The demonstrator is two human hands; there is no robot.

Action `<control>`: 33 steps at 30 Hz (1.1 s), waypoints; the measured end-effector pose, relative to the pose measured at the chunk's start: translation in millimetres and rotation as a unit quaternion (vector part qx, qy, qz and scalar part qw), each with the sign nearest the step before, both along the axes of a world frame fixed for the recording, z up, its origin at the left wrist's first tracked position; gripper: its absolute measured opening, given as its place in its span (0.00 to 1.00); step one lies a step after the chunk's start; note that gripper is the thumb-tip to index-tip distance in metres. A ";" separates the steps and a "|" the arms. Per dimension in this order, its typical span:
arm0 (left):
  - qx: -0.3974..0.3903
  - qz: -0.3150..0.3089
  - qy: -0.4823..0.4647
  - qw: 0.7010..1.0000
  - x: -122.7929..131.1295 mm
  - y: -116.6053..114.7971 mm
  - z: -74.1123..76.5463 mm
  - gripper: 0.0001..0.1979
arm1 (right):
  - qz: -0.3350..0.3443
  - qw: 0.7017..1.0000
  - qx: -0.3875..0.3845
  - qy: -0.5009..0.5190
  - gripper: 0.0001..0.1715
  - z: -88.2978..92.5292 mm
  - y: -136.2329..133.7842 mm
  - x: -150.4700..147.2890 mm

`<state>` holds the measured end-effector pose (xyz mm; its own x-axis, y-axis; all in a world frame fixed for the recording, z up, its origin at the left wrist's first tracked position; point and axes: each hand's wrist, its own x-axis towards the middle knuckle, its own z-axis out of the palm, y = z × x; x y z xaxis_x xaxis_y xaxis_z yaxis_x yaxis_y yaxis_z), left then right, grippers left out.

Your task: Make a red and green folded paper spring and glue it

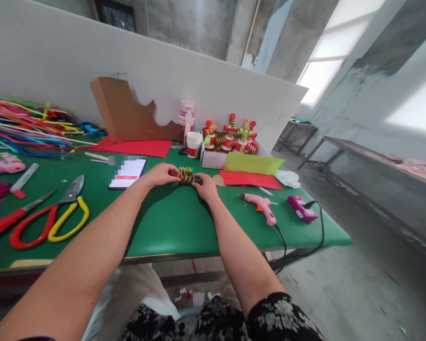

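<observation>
A small folded paper spring (pixel 186 175) in yellow-green and red is held between both hands, above the green tabletop (pixel 177 222). The fingers of my left hand (pixel 162 174) pinch its left end. My right hand (pixel 206 186) grips its right end, with thumb and fingers closed round it. Behind my right hand, a white box (pixel 213 159) holds several red and green paper figures with springs (pixel 230 137). A phone (pixel 128 173) with a lit screen lies to the left of my left hand.
Red-and-yellow scissors (pixel 67 203), a red-handled tool (pixel 7 223) and many coloured sticks (pixel 28 128) lie left. A pink glue gun (pixel 261 204), its cord hanging over the edge, and a purple power block (pixel 303 209) lie right. A paper cup (pixel 193 144) stands behind.
</observation>
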<state>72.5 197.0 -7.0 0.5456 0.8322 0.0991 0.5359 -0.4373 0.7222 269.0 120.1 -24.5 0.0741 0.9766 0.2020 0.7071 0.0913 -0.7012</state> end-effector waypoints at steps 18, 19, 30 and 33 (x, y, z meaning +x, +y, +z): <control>0.040 0.066 0.027 0.997 5.7 -2.1 -6.8 0.19 | -0.010 1.000 0.007 -0.011 0.18 -4.8 1.6 -1.3; 0.042 0.067 0.030 0.996 5.5 -2.1 -6.6 0.20 | -0.010 1.000 0.012 -0.007 0.17 -5.2 1.6 -1.4; 0.074 0.043 0.081 0.993 -4.2 -2.9 -0.1 0.09 | 0.001 0.998 0.001 -0.070 0.05 4.3 -5.5 -5.9; 0.076 0.042 0.114 0.990 -2.8 -5.9 1.1 0.08 | 0.009 0.996 -0.010 -0.090 0.09 5.2 -6.0 -6.7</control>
<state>69.7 191.1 -6.0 0.4972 0.8609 0.1082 0.7170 -0.4779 0.5074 262.3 114.2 -19.3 0.0205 0.9813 0.1915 0.8194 0.0933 -0.5656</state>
